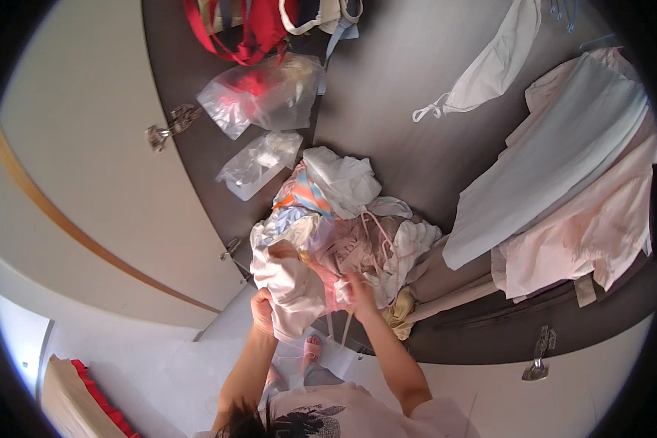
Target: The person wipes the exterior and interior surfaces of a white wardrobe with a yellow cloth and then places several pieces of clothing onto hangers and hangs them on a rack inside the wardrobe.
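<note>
My left hand is closed on the edge of a cream-white cloth garment, whose folded upper end opens toward the pile. To its right, my right hand is at the near side of the pile, against pink and white fabric; its fingers are blurred, so their grip does not show. The heap of crumpled clothes lies in front of both hands on the dark cabinet floor. It holds mauve, white, pale blue and orange-striped pieces. Thin straps hang down between my hands.
Two clear plastic bags lie beyond the pile, with red straps further up. A grey garment and a pink garment hang at right, a white one above. Cabinet doors with metal hinges flank the opening.
</note>
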`<state>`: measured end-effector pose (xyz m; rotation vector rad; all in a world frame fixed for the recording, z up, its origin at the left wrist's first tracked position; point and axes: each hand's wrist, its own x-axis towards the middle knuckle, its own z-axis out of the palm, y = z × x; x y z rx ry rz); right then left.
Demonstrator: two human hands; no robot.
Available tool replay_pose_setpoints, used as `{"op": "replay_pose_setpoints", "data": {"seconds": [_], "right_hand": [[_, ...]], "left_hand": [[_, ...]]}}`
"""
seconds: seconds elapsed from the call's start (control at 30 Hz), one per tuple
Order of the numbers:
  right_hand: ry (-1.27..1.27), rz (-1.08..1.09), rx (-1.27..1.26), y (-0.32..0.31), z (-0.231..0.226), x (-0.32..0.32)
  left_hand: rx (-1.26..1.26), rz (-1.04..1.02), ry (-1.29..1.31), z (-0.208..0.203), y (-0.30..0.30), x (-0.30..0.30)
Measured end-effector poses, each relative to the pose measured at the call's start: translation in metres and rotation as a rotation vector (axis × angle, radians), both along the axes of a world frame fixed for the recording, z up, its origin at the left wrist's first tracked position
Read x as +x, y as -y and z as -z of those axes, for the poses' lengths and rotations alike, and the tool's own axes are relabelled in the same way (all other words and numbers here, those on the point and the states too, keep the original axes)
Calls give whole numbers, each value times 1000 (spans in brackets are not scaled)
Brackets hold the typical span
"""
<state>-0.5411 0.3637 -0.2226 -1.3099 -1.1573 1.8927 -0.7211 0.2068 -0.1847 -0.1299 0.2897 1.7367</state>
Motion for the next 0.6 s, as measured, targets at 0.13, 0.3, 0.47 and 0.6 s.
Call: {"op": "replay_pose_setpoints", "data": {"seconds": [0.13,0.3,0.47,0.6], "right_hand": [[-276,-224,-511,68,-17,-58],[-281,-508,-342,121,-56,-73],[-269,-514,77,144,-83,-72],[-262,-568,311,156,-100,-69]], "left_hand": [[-30,-114,-36,-9,48,13],[-169,-138,-366,2,116,18],[-294,270,-1234,11,183,16],[-357,212,-1801,-3,220,12]]}}
